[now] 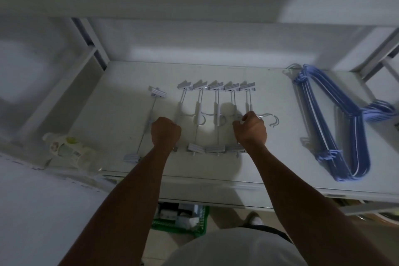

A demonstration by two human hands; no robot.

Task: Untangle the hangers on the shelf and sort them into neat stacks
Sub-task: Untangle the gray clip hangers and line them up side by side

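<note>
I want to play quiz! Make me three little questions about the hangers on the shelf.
1. True or false: the blue hangers lie stacked at the right end of the shelf.
2. Which hand rests by the metal hooks of the white clip hangers? A) left hand B) right hand
3. Fill in: the single clip hanger lying apart from the row is on its ____ side.

Key:
1. True.
2. B, the right hand; the left hand is a closed fist at the row's other end.
3. Left.
</note>
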